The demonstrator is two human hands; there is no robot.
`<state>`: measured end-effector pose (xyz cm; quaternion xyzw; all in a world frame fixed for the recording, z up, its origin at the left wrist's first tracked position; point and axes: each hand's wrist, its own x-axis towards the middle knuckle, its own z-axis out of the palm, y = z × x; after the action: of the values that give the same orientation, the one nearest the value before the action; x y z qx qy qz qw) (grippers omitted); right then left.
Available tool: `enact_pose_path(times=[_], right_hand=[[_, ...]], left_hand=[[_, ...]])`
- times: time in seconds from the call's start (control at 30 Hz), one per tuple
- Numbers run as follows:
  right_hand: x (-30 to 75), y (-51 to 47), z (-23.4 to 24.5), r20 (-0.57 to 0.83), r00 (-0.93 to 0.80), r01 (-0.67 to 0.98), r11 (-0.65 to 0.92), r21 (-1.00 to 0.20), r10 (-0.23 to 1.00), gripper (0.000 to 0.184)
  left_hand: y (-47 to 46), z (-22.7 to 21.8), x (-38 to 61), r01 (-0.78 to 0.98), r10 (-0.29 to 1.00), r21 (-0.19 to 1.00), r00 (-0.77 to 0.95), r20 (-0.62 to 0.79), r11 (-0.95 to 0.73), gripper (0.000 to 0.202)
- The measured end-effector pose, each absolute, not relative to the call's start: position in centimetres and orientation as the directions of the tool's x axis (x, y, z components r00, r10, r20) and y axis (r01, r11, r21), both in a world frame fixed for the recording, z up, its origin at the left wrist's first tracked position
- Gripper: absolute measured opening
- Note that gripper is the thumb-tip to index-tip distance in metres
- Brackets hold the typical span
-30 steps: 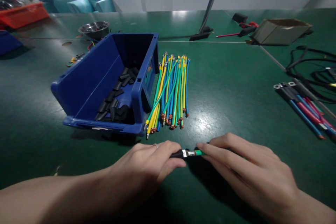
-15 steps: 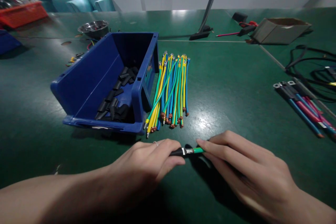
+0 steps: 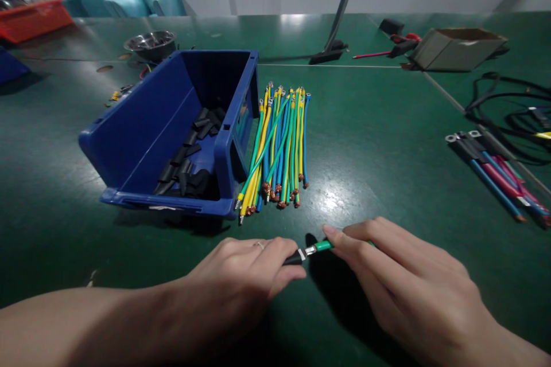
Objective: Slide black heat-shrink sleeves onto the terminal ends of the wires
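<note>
My left hand is closed round a short black sleeve, whose right end shows between thumb and fingers. A metal lug on a green wire meets the sleeve's open end; how far it reaches inside is hidden. My right hand pinches that wire between thumb and fingertips, covering most of its length. Beyond my hands lies a bundle of green, yellow and blue wires with metal lugs and bare copper ends. To its left, a blue bin holds several loose black sleeves.
Wires with black sleeves lie at the right beside a coiled black cable. Farther back are a cardboard box, a stand's base, a metal bowl and a red crate.
The lug and wire now tilt up to the right, where they lay nearly level. My left hand and the sleeve have dropped slightly; both hands keep their hold.
</note>
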<state>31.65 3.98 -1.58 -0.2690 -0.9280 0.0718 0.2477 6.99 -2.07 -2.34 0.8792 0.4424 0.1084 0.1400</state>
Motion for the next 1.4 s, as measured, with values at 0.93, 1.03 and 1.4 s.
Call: enact_pose_path(times=[0.93, 1.03, 1.4], right_hand=[[31.7, 4.1, -1.6, 0.447, -0.745, 0.419, 0.869, -0.263, 0.495, 0.018], [31.5, 4.1, -1.4, 0.43, -0.749, 0.421, 0.863, -0.278, 0.504, 0.015], [31.0, 4.0, -1.0, 0.388, -0.763, 0.347, 0.834, -0.429, 0.517, 0.022]], left_hand=[[-1.9, -2.6, 6.5, 0.713, 0.848, 0.514, 0.526, 0.059, -0.477, 0.018], [-2.0, -2.7, 6.4, 0.713, 0.85, 0.52, 0.524, 0.051, -0.471, 0.021], [-1.8, -2.5, 6.9, 0.681, 0.865, 0.605, 0.502, 0.023, -0.412, 0.034]])
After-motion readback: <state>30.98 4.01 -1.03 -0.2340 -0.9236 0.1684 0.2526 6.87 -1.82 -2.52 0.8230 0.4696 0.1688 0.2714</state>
